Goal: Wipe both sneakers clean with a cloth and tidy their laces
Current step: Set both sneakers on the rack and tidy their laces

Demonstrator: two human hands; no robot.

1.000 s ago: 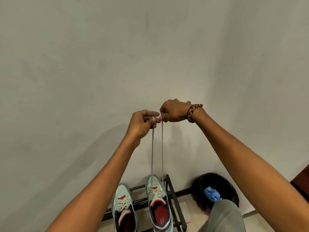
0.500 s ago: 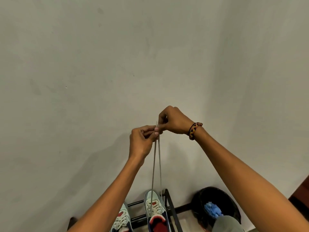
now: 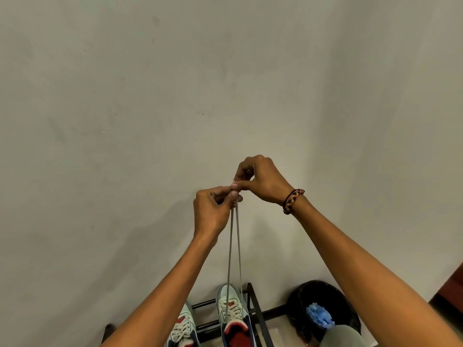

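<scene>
Both hands pinch laces [image 3: 234, 246] | left [image 3: 213, 209], right [image 3: 260, 181] | above sneaker [image 3: 233, 311]

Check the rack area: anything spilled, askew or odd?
Nothing stands out. Both hands, left hand and right hand, pinch the lace ends raised from the right sneaker; the left sneaker sits beside it.

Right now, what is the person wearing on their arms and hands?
Both arms are bare, with no sleeves in view. The right hand has a braided bracelet round its wrist, woven in black, red and yellow strands. The left hand wears nothing: no ring, watch or glove shows on either hand.
</scene>
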